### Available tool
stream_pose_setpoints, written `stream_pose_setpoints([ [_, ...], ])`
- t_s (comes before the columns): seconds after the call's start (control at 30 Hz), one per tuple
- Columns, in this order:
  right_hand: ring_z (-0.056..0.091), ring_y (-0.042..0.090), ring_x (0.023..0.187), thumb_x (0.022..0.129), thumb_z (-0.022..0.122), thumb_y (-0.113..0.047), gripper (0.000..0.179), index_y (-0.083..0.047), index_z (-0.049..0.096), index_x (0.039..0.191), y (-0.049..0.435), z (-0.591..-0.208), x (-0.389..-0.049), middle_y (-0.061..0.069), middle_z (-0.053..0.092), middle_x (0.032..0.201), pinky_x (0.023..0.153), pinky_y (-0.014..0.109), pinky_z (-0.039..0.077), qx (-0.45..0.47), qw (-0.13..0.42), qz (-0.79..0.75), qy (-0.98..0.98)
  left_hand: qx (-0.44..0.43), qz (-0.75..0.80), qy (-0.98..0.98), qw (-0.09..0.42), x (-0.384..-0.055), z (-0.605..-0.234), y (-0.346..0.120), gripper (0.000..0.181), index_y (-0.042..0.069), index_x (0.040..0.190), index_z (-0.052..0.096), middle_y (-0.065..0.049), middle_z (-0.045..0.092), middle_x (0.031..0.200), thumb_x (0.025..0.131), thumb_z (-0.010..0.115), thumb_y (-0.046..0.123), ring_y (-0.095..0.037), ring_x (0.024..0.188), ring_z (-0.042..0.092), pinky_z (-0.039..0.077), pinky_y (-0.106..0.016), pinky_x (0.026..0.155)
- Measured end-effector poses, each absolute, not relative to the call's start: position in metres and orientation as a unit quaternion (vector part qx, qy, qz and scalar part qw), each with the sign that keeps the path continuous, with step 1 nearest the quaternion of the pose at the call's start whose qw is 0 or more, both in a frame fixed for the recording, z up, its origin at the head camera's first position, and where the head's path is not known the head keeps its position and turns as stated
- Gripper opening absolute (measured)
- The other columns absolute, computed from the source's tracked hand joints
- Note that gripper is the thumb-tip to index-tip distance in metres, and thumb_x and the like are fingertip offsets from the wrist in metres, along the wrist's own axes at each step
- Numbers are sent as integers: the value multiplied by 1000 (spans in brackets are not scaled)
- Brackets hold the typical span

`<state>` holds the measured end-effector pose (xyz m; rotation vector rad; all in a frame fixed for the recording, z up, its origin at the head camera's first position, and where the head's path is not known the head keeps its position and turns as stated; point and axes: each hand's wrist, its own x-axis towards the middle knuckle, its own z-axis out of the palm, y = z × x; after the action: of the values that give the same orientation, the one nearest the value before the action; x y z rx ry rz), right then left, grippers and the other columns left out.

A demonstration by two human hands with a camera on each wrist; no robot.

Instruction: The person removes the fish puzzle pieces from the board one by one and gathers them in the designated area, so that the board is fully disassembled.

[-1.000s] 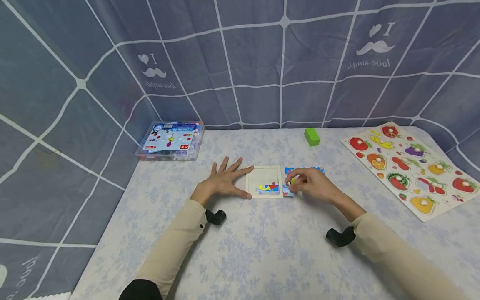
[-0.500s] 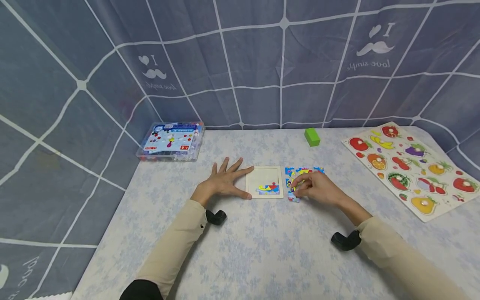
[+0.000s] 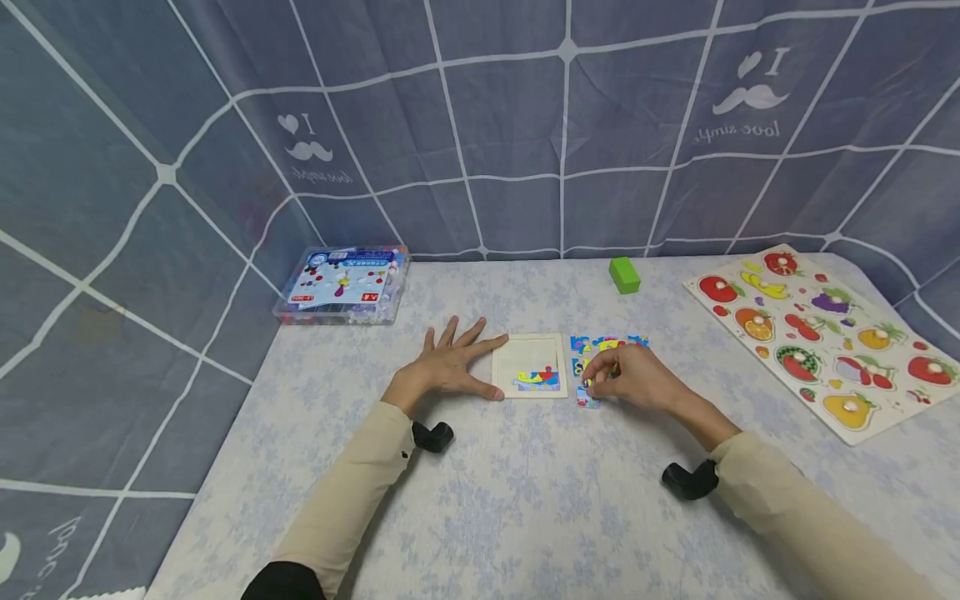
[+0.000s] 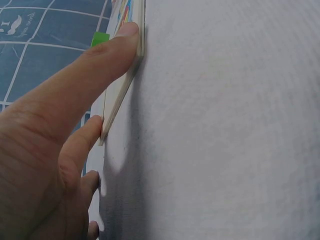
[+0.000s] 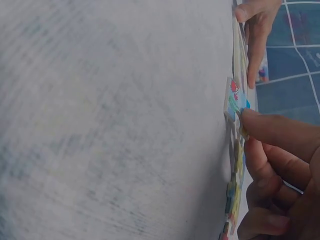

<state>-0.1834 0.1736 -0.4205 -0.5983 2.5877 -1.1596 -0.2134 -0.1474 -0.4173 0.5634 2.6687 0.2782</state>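
Observation:
My left hand [image 3: 448, 364] lies spread at the left of a pale wooden puzzle frame [image 3: 529, 338]; thumb and index finger touch its edge. A few joined puzzle pieces [image 3: 538, 379], blue, yellow and red, sit in the frame's lower right part. Beside its right side, my right hand [image 3: 633, 377] pinches a small puzzle piece [image 5: 244, 131] between thumb and fingers, mostly hidden by them. A piece with a red crab [image 3: 587, 398] touches or nearly touches the fingertips. Several more colourful loose pieces [image 3: 580, 343] lie around and partly under this hand.
Behind the right hand stands a green block [image 3: 624, 274]. A fruit puzzle board [image 3: 828, 342] lies at the right, and a clear plastic box [image 3: 341, 283] with a printed label at the back left. Grey-blue checked cloth [image 3: 510, 125] hangs behind the table.
My right hand has shifted slightly right, away from the frame, and the crab piece has moved right with it, leaving a gap beside the frame. The left hand has stayed put.

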Motion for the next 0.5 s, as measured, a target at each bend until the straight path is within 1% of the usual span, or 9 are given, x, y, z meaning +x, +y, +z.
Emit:
stream_pose_setpoints([
  [0.3,52,16,65,80,78,-5,13,-5,76,93,172,-422,-183,-2,64,74,55,23,41,-207,119,-390,890,205,107,952,199,-213,-417,-147,100,45,156,17,5,-8,165,75,68,73,-36,147,-19,-12,-65,112],
  [0.5,53,15,67,80,77,-6,13,-6,76,93,170,-421,-182,-3,63,74,58,25,42,-199,120,-380,896,202,102,953,200,-214,-417,-148,100,46,156,15,6,-9,164,75,66,74,-36,147,-19,-12,-65,112],
])
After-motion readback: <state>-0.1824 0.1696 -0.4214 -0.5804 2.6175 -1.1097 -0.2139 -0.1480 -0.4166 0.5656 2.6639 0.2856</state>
